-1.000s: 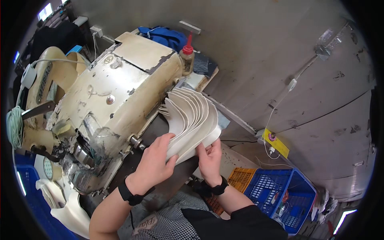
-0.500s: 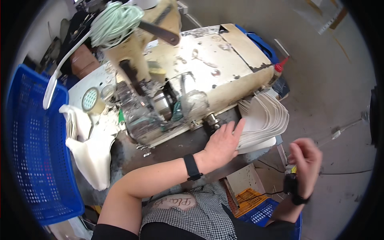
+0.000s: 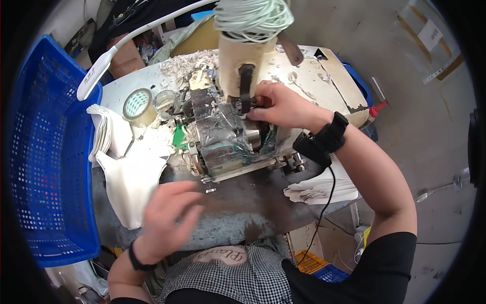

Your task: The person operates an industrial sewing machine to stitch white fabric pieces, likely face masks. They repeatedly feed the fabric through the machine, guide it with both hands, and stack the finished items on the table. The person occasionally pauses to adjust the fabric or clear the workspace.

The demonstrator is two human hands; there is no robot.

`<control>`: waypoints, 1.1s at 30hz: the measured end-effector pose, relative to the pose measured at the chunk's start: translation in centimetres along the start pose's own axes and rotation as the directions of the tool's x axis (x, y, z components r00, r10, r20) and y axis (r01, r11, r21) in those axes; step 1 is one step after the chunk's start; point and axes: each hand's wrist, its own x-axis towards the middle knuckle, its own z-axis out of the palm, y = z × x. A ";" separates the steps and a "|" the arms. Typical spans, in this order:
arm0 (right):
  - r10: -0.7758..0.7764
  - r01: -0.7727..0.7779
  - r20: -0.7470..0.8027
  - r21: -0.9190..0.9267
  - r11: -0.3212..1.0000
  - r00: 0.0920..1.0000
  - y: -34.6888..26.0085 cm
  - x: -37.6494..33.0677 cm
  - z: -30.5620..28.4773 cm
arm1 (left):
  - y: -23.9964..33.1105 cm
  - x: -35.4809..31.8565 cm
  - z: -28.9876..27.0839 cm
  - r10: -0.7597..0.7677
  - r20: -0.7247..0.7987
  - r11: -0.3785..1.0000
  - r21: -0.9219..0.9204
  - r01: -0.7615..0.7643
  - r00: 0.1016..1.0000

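I sit at a worn cream sewing machine [image 3: 228, 131] with a plastic-wrapped head. My right hand [image 3: 281, 106] reaches in from the right and rests its fingers on the dark lever at the machine's upper front. My left hand [image 3: 169, 218], blurred and holding nothing, hovers over the dark metal table [image 3: 253, 202] in front of the machine, fingers loosely curled. A stack of white cut fabric pieces [image 3: 321, 187] lies at the table's right edge under my right forearm. More white pieces [image 3: 126, 177] hang over the left edge.
A blue plastic crate [image 3: 45, 152] stands at the left. A roll of tape [image 3: 137, 105] and a white lamp arm [image 3: 101, 66] sit behind the pieces. A cone of pale green thread [image 3: 253, 17] tops the machine. An orange and a blue basket [image 3: 319, 266] lie below.
My view has swung left to centre on the machine. My right hand rose from the lower right to the machine's lever. My left hand left the white stack and came down to the table front.
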 end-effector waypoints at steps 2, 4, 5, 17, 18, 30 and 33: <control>-0.024 0.025 0.009 -0.124 0.992 1.000 0.5 0.8 0.4 | -1.9 -2.6 -2.7 -0.118 -0.131 0.986 0.098 0.132 0.984; -0.072 0.068 -0.015 -0.176 0.982 0.997 1.9 1.7 0.8 | -3.7 -4.8 -4.7 -0.168 -0.204 0.950 0.226 0.214 0.964; -0.095 0.087 -0.031 -0.199 0.976 0.995 2.5 1.7 0.8 | -4.3 -5.4 -5.3 -0.162 -0.232 0.936 0.273 0.224 0.959; -0.369 -0.159 -0.415 -0.814 0.559 0.832 2.7 -1.1 -4.3 | -7.9 -9.0 -5.5 -0.105 -0.392 0.773 0.546 0.323 0.914; -0.348 -0.160 -0.447 -0.773 0.613 0.824 1.9 -2.0 -3.8 | -7.9 -9.0 -5.5 -0.086 -0.383 0.774 0.556 0.304 0.920; -0.151 0.031 0.217 0.476 0.879 0.964 -9.6 -8.4 14.2 | -6.9 -7.8 -3.9 0.033 -0.310 0.844 0.517 0.140 0.950; 0.083 -0.161 0.152 0.636 0.754 0.985 -9.3 -4.7 21.2 | -6.6 -7.0 -3.7 -0.057 -0.314 0.842 0.495 0.215 0.948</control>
